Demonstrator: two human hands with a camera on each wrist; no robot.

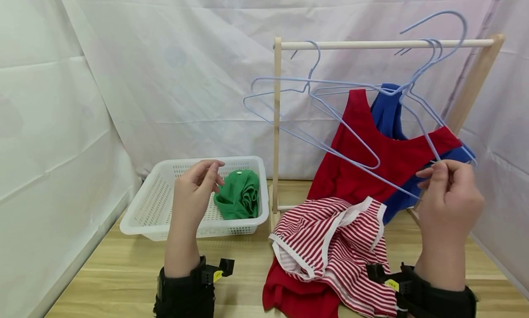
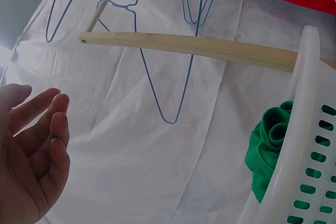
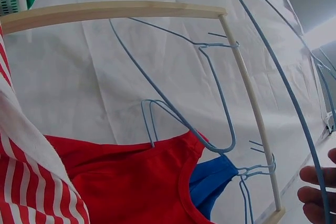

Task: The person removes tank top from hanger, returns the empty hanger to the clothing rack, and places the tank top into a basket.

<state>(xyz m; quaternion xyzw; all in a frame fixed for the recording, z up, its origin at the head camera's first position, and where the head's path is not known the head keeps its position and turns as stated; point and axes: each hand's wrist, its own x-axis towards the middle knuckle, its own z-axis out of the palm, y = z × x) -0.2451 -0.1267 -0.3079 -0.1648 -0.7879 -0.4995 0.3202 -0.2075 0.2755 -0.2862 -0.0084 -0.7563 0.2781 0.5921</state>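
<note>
My right hand (image 1: 452,198) pinches a light-blue wire hanger (image 1: 413,80) near its right corner, thumb against fingers. The hanger's hook points up, and its frame stretches left in front of the rack; it carries no garment. In the right wrist view, my fingers (image 3: 314,192) are behind the hanger's wire (image 3: 286,85). Raised in front of the white basket (image 1: 140,224), my left hand (image 1: 194,189) has loosely bent fingers and holds nothing. Below the hanger, a red-and-white striped top (image 1: 347,244) lies crumpled over a red garment (image 1: 297,292) on the table.
A wooden rack (image 1: 277,125) has a pale rail (image 1: 363,45) across its top. An empty blue hanger (image 1: 314,63) hangs at its left. Farther right hang a red sleeveless top (image 1: 351,139) and a blue garment (image 1: 386,111). Bunched green cloth (image 1: 237,196) sits in the basket.
</note>
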